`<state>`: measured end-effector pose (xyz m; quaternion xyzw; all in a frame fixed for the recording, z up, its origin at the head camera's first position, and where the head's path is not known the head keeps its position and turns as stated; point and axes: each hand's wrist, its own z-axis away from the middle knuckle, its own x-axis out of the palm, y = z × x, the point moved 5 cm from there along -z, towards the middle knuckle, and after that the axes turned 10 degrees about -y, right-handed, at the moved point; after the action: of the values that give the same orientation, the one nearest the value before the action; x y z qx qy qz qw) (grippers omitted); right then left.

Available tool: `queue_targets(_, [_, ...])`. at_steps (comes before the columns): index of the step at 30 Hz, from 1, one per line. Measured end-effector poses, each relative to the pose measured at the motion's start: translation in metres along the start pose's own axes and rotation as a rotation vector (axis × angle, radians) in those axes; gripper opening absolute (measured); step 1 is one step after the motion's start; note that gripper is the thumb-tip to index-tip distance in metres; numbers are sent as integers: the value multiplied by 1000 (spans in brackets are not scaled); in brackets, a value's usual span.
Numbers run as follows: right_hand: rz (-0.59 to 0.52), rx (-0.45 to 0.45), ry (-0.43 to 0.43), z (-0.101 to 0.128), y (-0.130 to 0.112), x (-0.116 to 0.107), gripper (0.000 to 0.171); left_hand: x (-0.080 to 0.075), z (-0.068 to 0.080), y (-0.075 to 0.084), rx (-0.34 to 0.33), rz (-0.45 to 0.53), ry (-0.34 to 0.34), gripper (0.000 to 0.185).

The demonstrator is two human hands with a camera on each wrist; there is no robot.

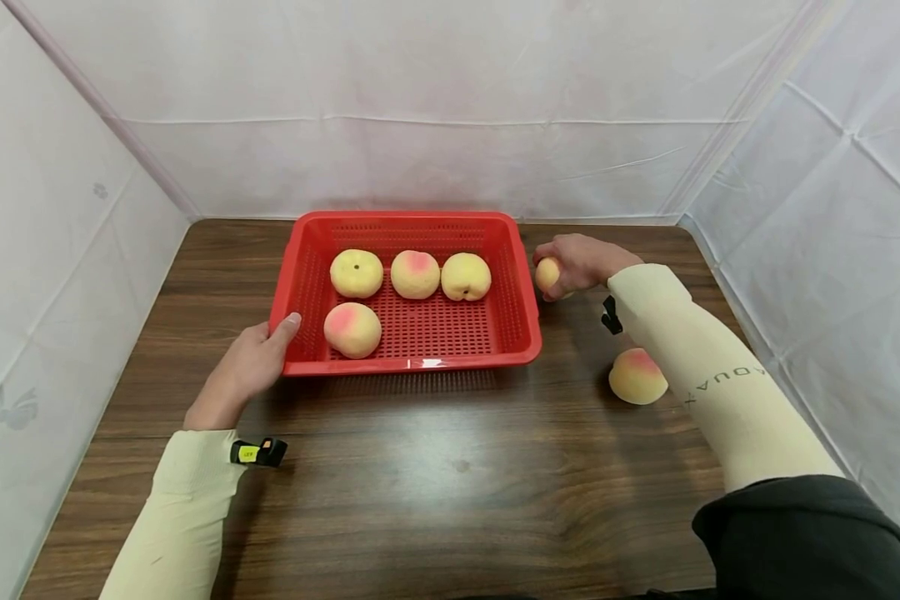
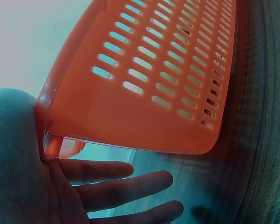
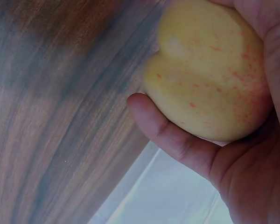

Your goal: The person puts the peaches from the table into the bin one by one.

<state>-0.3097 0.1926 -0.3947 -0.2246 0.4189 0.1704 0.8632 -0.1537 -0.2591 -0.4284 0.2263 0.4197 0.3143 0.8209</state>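
A red plastic basket (image 1: 420,365) with a slotted wall (image 2: 116,112) stands on the table. Several yellow peaches with pink blush lie inside, among them a front-left peach (image 1: 352,330) and a peach (image 1: 466,277) at the right. My left hand (image 1: 266,354) holds the basket's left end, thumb over the rim; in the left wrist view its other fingers (image 2: 130,189) stretch out straight below the rim. Just outside the basket's right end, my right hand (image 1: 581,260) grips a peach (image 3: 210,79), thumb and fingers around its sides.
Another peach (image 1: 637,377) rests on the brown wooden table (image 1: 450,500) right of the basket, partly behind the right sleeve (image 1: 712,375). White sheeting (image 1: 420,100) walls off the back and both sides. Black bands sit at both wrists.
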Motion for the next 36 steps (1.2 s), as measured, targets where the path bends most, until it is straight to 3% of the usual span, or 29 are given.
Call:
queue_targets(13, [-2,20,-25,11,-2,-15,35,0,-2,-1,-13,-2,-11,78])
queue_targets(18, [32,18,-18,15,-4,-20,44,-1,-2,0,-1,4,-12,77])
queue_targets(36, [20,21,7,19,-10,-33,46,0,-3,-1,-10,15,-16,77])
